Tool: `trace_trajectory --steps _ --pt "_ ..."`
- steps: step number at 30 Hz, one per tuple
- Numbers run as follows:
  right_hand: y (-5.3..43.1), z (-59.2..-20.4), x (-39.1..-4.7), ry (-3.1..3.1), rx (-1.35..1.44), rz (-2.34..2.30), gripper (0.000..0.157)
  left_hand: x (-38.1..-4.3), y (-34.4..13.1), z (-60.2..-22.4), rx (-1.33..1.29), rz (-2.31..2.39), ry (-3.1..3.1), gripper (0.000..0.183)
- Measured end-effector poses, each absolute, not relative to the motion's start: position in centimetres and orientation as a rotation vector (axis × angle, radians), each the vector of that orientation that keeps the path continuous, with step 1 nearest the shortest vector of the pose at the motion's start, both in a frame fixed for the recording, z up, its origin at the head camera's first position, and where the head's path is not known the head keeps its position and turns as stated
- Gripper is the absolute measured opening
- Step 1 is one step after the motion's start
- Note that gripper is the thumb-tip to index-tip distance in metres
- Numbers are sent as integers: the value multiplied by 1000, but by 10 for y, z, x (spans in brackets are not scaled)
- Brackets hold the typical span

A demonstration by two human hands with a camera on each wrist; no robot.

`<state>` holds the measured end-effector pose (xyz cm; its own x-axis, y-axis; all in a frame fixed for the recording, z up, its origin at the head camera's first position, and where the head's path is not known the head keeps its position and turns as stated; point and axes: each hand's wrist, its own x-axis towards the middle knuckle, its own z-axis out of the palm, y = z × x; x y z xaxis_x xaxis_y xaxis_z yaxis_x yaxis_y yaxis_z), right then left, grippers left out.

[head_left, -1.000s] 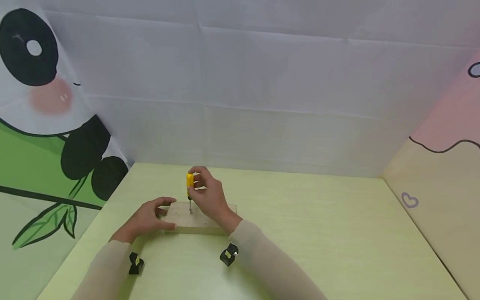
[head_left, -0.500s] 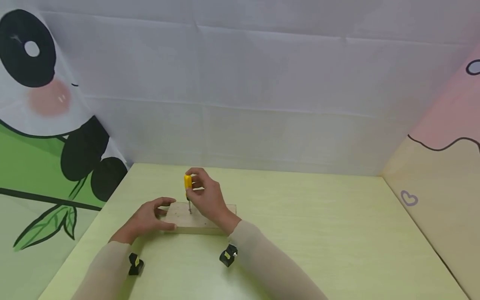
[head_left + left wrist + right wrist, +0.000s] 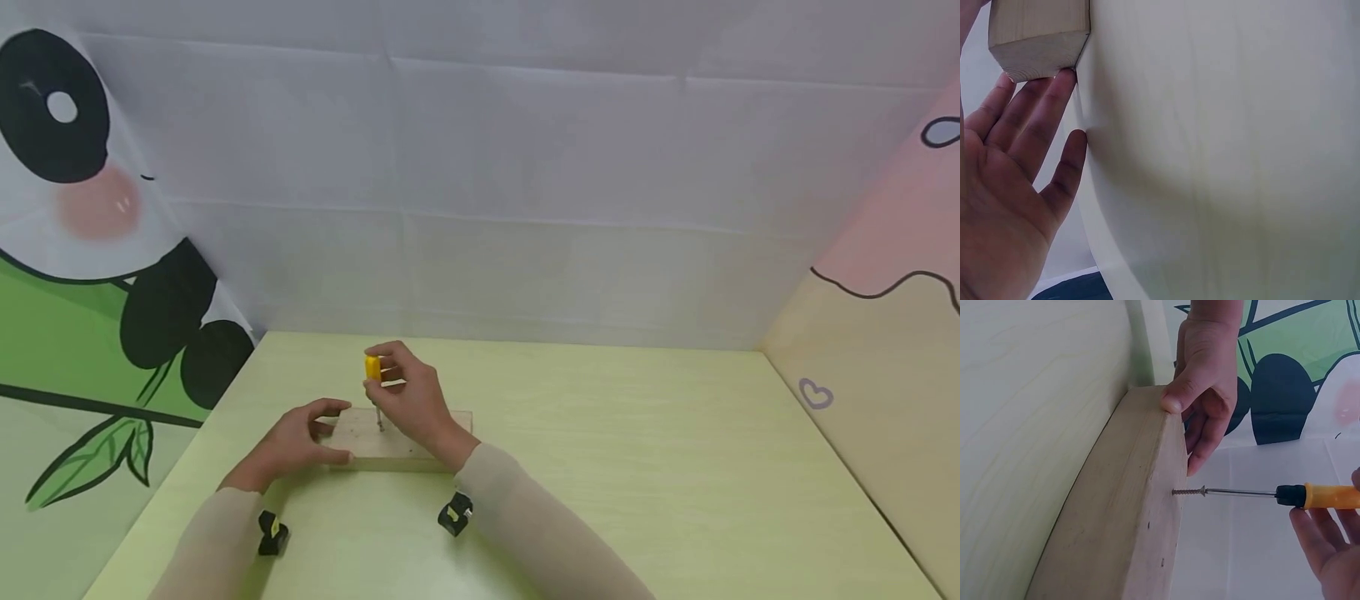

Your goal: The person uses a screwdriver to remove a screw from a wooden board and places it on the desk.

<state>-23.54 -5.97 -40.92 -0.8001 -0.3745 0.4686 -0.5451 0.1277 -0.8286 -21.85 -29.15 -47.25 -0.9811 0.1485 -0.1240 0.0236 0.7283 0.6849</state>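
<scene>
A pale wooden block (image 3: 390,451) lies flat on the table in the head view. My left hand (image 3: 292,442) holds its left end, thumb at the front edge and fingers toward the back; in the left wrist view the fingertips touch the block's end (image 3: 1044,53). My right hand (image 3: 417,407) grips the yellow handle of a screwdriver (image 3: 372,367). Its tip meets the head of a screw (image 3: 1188,492), which stands in the block's upper face with much of its thread exposed. A dark collar (image 3: 1290,495) joins handle and shaft.
Small dark holes or marks (image 3: 1162,562) dot the block's face. The light wood-grain table (image 3: 637,467) extends to the right. A white cloth backdrop (image 3: 487,167) rises behind it, with printed cartoon panels at both sides.
The screwdriver's handle has leaned slightly left, with the right hand's fingers moving along with it. The left hand and block keep their place; the head view has shifted a little.
</scene>
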Motion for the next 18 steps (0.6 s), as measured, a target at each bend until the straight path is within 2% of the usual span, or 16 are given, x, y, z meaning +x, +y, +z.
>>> trace_trajectory --steps 18 --pt "-60 -400 -238 -2321 919 1755 27 -219 -292 -475 123 1103 2749 85"
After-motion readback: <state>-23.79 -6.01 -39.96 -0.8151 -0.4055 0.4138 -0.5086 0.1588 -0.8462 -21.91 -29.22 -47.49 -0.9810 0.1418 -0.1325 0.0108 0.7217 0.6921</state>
